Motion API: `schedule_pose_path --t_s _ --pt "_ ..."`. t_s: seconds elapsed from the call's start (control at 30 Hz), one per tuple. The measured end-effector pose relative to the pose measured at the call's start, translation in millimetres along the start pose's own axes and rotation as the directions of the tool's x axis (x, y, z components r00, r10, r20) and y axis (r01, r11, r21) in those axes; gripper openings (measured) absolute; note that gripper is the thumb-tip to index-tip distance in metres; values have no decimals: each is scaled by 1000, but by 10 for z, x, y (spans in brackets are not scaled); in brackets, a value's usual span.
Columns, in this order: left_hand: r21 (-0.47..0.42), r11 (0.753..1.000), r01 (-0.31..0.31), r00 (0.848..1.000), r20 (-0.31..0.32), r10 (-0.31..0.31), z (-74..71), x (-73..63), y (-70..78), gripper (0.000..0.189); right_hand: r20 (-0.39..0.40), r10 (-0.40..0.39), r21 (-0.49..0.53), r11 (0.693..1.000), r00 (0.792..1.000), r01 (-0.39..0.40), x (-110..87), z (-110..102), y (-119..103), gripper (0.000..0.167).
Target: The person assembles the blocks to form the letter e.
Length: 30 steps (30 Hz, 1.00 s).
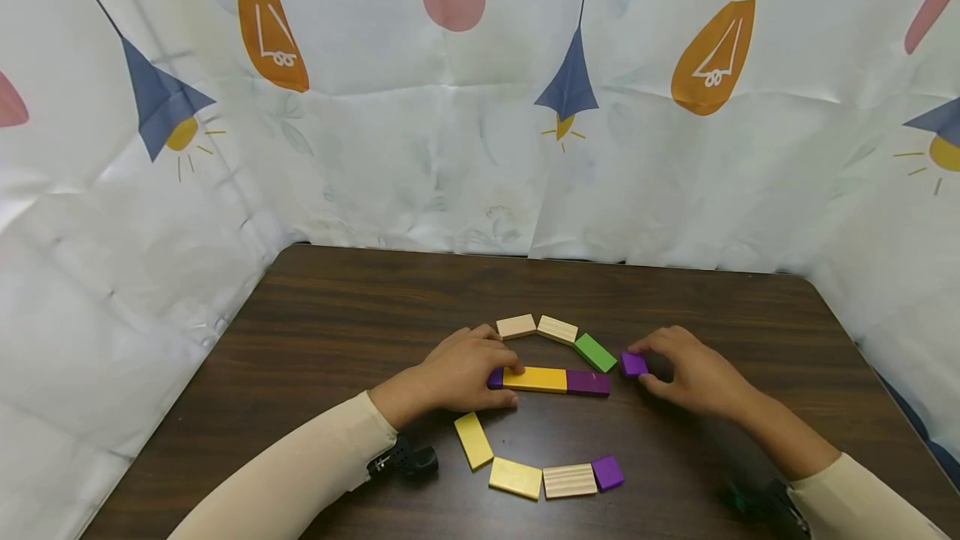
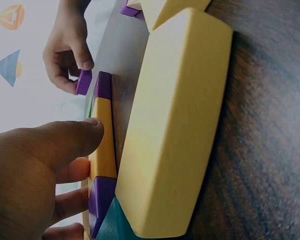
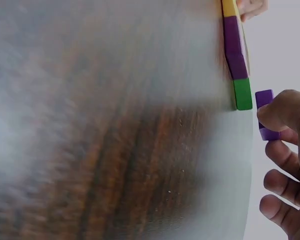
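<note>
My right hand (image 1: pixel 693 369) pinches a small purple block (image 1: pixel 633 364) between thumb and fingers, just right of a green block (image 1: pixel 596 352). In the right wrist view, the thumb lies across the purple block (image 3: pixel 267 132). My left hand (image 1: pixel 468 369) reaches over the left end of a straight middle row, its index fingertip at a long yellow block (image 1: pixel 543 379). Purple blocks flank that yellow block, the right one (image 1: pixel 588 383) in full view and the left one partly covered by the hand. In the left wrist view, the left thumb (image 2: pixel 85 137) overlaps the yellow block.
Behind the middle row, two pale wooden blocks (image 1: pixel 557 330) curve toward the green one. In front, a curved line holds two light-yellow blocks (image 1: pixel 515 478), a wooden block (image 1: pixel 569 481) and a purple block (image 1: pixel 607 472). A teal block (image 2: pixel 115 222) shows low in the left wrist view. Curtains surround the dark table (image 1: pixel 360 290).
</note>
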<state>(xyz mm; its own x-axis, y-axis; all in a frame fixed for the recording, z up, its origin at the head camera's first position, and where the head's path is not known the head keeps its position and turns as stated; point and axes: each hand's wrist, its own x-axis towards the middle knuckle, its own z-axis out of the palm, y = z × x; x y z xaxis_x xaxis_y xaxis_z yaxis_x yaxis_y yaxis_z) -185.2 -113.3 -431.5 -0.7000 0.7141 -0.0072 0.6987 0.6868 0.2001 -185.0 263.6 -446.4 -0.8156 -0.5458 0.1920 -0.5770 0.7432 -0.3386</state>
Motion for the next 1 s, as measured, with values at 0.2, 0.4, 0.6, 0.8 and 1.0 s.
schedule_pose_path --t_s 0.2,0.4,0.6,0.8,1.0 --pt "-1 1000 2 1000 -2 -2 -2 4 0 36 11 -38 8 999 999 38 -73 -16 -60 37" --pt "-5 1000 4 1000 -1 -4 -2 5 1 36 36 -95 27 995 995 94 -116 -28 -110 37" --pt "-8 1000 5 1000 -3 -5 6 6 -2 35 55 -139 40 990 989 136 -152 -15 -149 35" --pt "-11 1000 4 1000 -8 -4 15 4 -2 35 60 -180 53 983 982 177 -185 4 -199 36" --pt "-12 1000 5 1000 -6 -5 10 6 -3 35 104 -211 100 975 972 201 -214 34 -240 37"
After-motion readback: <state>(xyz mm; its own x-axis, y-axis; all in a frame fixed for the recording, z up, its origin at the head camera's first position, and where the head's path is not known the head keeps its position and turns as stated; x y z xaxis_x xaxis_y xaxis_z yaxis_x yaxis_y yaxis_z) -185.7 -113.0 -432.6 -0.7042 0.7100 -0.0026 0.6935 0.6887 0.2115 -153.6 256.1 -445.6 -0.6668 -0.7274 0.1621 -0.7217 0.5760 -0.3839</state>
